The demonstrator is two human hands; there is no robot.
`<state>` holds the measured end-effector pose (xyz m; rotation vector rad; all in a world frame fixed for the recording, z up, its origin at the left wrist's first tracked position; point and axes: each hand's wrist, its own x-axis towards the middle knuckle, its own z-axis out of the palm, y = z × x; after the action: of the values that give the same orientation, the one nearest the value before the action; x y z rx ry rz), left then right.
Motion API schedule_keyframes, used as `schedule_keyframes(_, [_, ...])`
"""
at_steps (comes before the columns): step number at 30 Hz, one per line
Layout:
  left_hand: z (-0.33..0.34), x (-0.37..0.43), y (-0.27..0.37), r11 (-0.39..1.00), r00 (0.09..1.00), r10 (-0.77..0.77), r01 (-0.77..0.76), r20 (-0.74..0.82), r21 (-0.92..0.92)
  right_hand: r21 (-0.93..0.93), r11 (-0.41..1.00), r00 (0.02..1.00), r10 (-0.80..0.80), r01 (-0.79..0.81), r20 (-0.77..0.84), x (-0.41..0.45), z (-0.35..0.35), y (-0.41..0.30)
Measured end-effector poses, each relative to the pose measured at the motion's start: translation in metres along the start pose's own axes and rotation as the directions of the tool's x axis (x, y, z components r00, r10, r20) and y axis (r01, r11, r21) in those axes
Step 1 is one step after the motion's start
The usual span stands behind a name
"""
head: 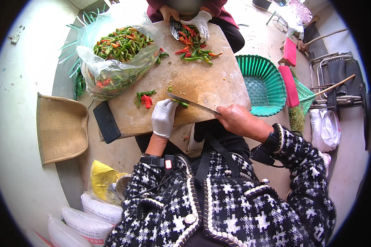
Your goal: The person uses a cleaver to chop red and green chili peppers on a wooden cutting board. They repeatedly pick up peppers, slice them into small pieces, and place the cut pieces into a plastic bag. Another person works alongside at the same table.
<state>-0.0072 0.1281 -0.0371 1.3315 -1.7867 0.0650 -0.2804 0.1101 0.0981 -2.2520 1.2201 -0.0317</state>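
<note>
My left hand (164,118), in a white glove, holds a green chili pepper (182,104) against the wooden board (216,77) near its front edge. In my bare right hand (238,119) is a kitchen knife (193,104); its blade points left and lies over the green pepper. Left of my gloved hand are red pepper pieces (147,101) and some green ones (148,92). A large clear plastic bag (133,72) full of cut red and green peppers (120,44) stands at the board's back left. Whole peppers (198,57) are heaped at the far side.
Across the board a person's gloved hand (201,24) touches peppers, their other hand (169,14) holding a dark-handled blade. A black phone (106,122) lies at the left corner. A green woven basket (259,85) stands right, a wicker scoop (63,129) left, filled sacks (86,223) lower left.
</note>
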Motion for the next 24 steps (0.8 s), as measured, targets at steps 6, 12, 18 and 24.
schedule_keyframes(6, [0.001,0.001,0.001,0.999,1.000,-0.020,0.020,0.001,-0.041,-0.001,0.998,0.993,0.056,-0.056,0.103,0.006,0.000,-0.001])
schedule_keyframes(12, [0.001,0.004,0.004,0.998,1.000,-0.016,0.017,0.020,-0.057,0.011,0.992,0.988,0.121,-0.123,0.093,0.033,0.031,-0.002])
schedule_keyframes(18, [-0.001,0.008,0.005,1.000,1.000,0.013,-0.012,0.020,-0.007,0.189,0.972,0.988,0.149,-0.140,-0.031,0.040,0.043,0.012])
schedule_keyframes(24, [0.004,0.007,0.006,0.999,0.999,-0.047,0.047,-0.007,-0.022,0.196,0.970,0.987,0.157,-0.145,-0.043,0.030,0.025,0.006])
